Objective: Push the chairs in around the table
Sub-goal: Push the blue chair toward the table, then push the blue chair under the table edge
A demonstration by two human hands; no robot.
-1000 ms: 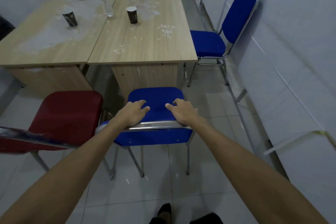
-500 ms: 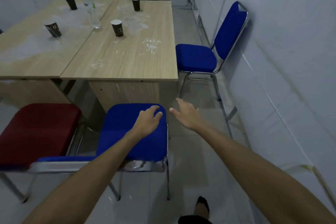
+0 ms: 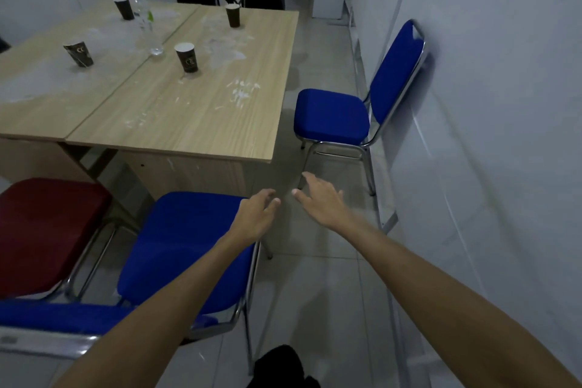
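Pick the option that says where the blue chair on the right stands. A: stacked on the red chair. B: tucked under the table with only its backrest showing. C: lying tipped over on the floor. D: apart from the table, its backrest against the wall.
D: the blue chair stands upright with bare floor between its seat and the table, and its backrest touches the wall on the right.

red chair cut off at the left edge; near blue chair backrest cropped at the bottom-left corner

Blue chairs, red chair, light woodgrain table, dark cups.
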